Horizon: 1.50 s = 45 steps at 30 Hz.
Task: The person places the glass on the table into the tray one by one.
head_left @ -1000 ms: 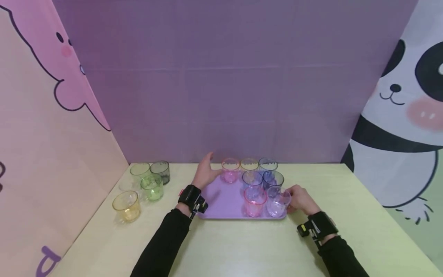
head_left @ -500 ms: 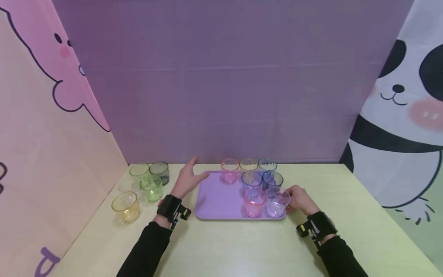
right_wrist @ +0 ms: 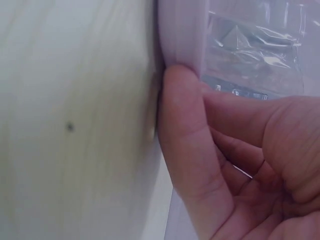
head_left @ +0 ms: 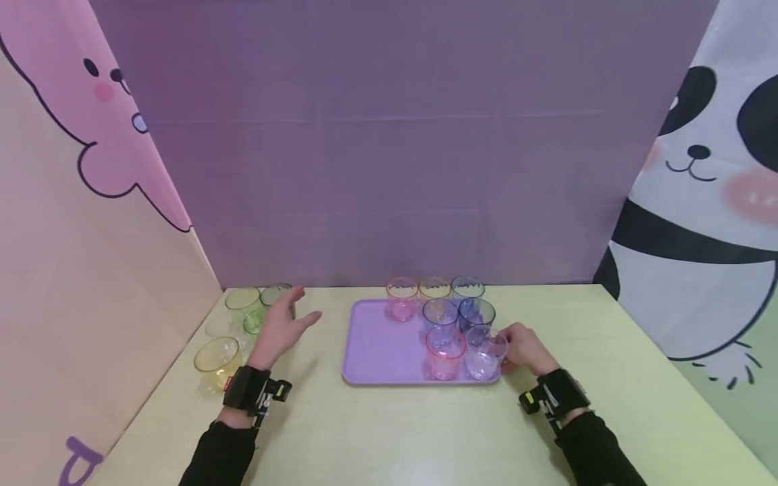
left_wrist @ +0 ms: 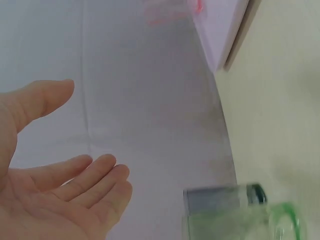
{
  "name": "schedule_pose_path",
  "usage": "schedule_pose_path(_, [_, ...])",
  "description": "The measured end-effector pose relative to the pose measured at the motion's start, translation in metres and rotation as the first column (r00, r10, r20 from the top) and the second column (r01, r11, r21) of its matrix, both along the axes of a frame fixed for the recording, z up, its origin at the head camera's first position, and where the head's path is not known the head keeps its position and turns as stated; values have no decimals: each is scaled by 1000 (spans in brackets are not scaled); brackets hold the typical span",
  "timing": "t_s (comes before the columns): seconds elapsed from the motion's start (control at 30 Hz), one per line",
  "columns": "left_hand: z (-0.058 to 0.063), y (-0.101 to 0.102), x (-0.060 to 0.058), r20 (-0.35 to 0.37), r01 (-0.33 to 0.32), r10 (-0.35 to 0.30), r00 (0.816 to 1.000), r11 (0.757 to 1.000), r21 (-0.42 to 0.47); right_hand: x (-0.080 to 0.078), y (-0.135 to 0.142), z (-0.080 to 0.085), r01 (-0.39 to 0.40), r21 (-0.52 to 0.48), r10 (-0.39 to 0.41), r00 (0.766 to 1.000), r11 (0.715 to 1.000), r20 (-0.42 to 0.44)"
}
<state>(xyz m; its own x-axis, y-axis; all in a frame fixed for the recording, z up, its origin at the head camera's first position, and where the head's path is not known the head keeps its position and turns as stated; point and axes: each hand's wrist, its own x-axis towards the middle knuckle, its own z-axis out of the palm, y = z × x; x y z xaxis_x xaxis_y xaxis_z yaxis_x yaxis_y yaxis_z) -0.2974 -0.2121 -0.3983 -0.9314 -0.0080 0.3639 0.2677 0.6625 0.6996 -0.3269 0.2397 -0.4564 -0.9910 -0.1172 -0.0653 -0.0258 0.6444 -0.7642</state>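
Observation:
My left hand (head_left: 279, 332) is over the left part of the table, thumb and fingers spread, with nothing in them. It partly covers a green glass (head_left: 252, 321) and a dark grey glass (head_left: 275, 293) in the head view. The left wrist view has that hand's fingers (left_wrist: 85, 187) apart from the green glass (left_wrist: 235, 227). My right hand (head_left: 527, 347) pinches the right edge of the purple tray (head_left: 377, 347) between thumb and finger. On that tray, several tinted glasses stand upright, including a pink glass (head_left: 444, 361) and a clear glass (head_left: 484, 361) near the right hand.
A yellow glass (head_left: 217, 364) and another green glass (head_left: 243, 302) stand at the table's left side. A purple backdrop (head_left: 389, 169) rises behind the table (head_left: 389, 439). Printed panels flank it, with a panda (head_left: 699, 297) on the right.
My left hand has moved left from above the tray, beside the pink glass at its back, to the glasses at the left. The right hand stays at the tray's edge.

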Motion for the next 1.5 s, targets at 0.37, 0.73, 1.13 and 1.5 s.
schedule_pose_path(0.37, [10,-41,18,66,-13,20,998,994,-112,-1,4,-2,0,6,0,1000,1000,-5])
schedule_pose_path(0.73, [27,-85,48,208,-50,113,972,958,-284,2,1,-1,-7,-12,7,1000,1000,9])
schedule_pose_path(1.13, [34,-114,65,470,-3,186,863,931,-364,1,0,1,0,-10,0,1000,1000,6])
schedule_pose_path(1.5, [28,-126,67,517,59,160,841,922,-381,3,0,1,-9,-32,9,1000,999,-5])
